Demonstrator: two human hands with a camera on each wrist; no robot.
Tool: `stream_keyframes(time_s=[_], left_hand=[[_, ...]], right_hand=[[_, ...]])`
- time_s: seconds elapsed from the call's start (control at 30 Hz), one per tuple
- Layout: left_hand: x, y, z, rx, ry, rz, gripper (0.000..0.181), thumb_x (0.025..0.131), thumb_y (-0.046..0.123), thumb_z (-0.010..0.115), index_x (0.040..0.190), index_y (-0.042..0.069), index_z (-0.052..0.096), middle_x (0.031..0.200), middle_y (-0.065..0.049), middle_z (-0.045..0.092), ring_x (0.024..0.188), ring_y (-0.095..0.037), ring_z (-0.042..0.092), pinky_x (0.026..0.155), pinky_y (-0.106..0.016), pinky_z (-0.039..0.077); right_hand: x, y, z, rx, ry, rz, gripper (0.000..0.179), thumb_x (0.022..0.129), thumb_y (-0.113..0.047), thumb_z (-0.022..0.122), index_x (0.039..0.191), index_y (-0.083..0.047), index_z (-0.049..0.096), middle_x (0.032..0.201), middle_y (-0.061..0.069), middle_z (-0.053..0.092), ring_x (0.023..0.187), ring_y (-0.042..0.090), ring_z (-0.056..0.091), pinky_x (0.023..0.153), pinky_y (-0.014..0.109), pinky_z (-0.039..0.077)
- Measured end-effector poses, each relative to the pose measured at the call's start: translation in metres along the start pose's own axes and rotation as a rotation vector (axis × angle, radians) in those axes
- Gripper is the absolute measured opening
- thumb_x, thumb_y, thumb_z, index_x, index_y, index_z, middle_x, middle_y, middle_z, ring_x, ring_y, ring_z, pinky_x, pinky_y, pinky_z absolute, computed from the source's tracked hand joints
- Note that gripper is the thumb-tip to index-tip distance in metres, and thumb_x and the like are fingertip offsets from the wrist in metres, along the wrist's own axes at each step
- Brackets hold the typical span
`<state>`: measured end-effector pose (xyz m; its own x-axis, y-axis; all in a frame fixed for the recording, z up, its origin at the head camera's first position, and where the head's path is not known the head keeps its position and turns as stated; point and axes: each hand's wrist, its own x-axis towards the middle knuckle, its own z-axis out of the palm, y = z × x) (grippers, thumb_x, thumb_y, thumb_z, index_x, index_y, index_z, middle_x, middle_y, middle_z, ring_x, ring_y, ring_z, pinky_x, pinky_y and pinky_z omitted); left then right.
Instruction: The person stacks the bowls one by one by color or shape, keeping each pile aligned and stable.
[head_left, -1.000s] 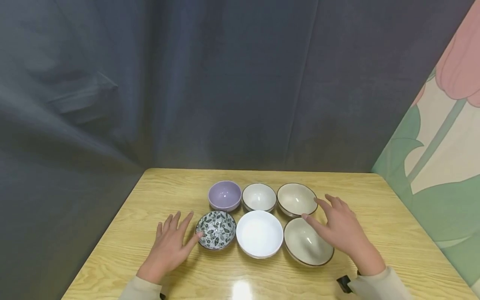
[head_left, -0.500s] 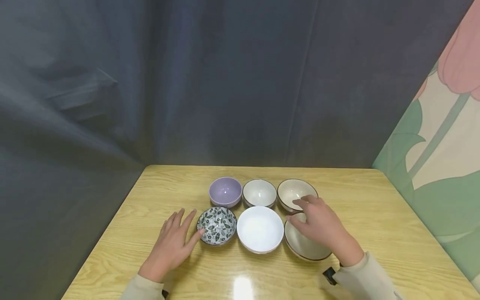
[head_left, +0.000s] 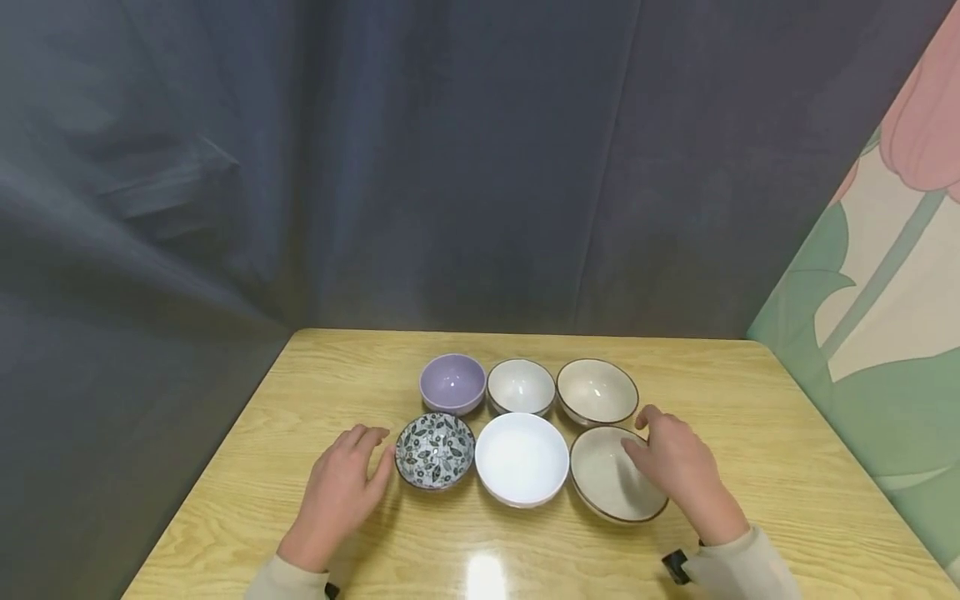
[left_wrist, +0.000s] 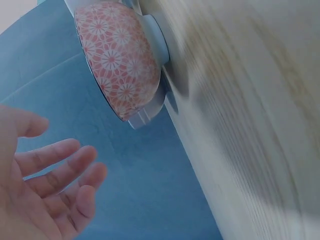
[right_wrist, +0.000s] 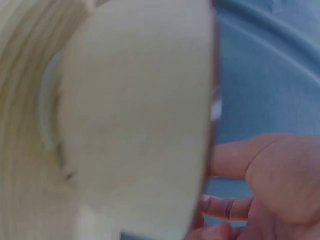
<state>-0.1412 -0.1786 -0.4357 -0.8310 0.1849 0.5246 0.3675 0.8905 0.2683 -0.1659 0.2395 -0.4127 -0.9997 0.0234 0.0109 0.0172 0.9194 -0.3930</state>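
Beside the bowl with dark leaf patterns inside (head_left: pixel 435 451) is my left hand (head_left: pixel 333 487), its fingers loosely bent and holding nothing. In the left wrist view that hand (left_wrist: pixel 50 185) is apart from the bowl, whose outside (left_wrist: pixel 117 55) shows pink with white flowers. Over the front right beige bowl (head_left: pixel 611 483), dark at the rim, my right hand (head_left: pixel 678 462) hovers with relaxed fingers and thumb. The right wrist view shows the side of a beige bowl (right_wrist: pixel 135 120) up close, partly covering the right hand (right_wrist: pixel 280 180). A white bowl (head_left: pixel 521 460) sits between the two front bowls.
A back row holds a purple bowl (head_left: pixel 452 383), a small white bowl with a dark rim (head_left: pixel 521 387) and another beige bowl (head_left: pixel 597 392). All stand close together on the wooden table (head_left: pixel 337 367). A dark curtain (head_left: pixel 480 167) hangs behind it.
My right hand swung left over the beige bowls, then back right and slightly nearer. The left hand's fingers drew together and bent a little. The bowls stayed in place.
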Motion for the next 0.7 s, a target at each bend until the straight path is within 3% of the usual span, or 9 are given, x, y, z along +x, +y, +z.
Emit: stream_keyframes(time_s=[0.13,0.3,0.43,0.6,0.7], left_hand=[[0.001,0.002,0.001,-0.002,-0.006,-0.007,0.016,0.091,0.017,0.072,0.101,0.005,0.073,0.087,-0.003,0.069,0.074,-0.017,0.063,0.061,-0.034,0.053],[0.0,0.005,0.001,-0.034,-0.031,-0.026,0.02,0.091,0.018,0.072,0.107,0.007,0.07,0.074,0.007,0.06,0.054,-0.002,0.042,0.048,-0.022,0.038],[0.001,0.007,0.001,-0.049,-0.041,-0.043,0.033,0.093,0.02,0.07,0.122,0.006,0.064,0.07,0.01,0.054,0.049,0.001,0.034,0.045,-0.02,0.033],[0.001,0.008,0.001,-0.059,-0.041,-0.047,0.035,0.094,0.02,0.069,0.126,0.007,0.063,0.069,0.012,0.051,0.048,0.001,0.033,0.044,-0.02,0.032],[0.002,0.008,0.002,-0.068,-0.056,-0.049,0.037,0.095,0.021,0.068,0.128,0.006,0.062,0.069,0.012,0.051,0.048,0.001,0.033,0.043,-0.02,0.032]], right_hand=[[0.0,0.014,0.004,-0.004,-0.002,0.025,0.036,0.09,-0.024,0.067,0.11,0.005,0.059,0.079,0.01,0.059,0.068,0.023,0.055,0.053,0.037,0.044],[-0.003,0.025,0.009,0.011,-0.042,0.019,0.029,0.093,-0.022,0.063,0.108,0.003,0.06,0.076,0.008,0.06,0.064,0.021,0.054,0.051,0.035,0.043],[-0.002,0.032,0.013,0.009,-0.066,-0.073,0.025,0.097,-0.018,0.058,0.109,0.003,0.065,0.076,0.006,0.063,0.065,0.019,0.055,0.054,0.036,0.046],[0.0,0.039,0.017,0.01,-0.056,-0.191,0.021,0.098,-0.013,0.059,0.107,0.004,0.067,0.077,0.006,0.065,0.066,0.016,0.053,0.058,0.036,0.048],[0.0,0.042,0.017,0.022,-0.048,-0.223,0.02,0.098,-0.012,0.06,0.108,0.004,0.067,0.088,0.012,0.07,0.072,0.018,0.06,0.062,0.039,0.052]])
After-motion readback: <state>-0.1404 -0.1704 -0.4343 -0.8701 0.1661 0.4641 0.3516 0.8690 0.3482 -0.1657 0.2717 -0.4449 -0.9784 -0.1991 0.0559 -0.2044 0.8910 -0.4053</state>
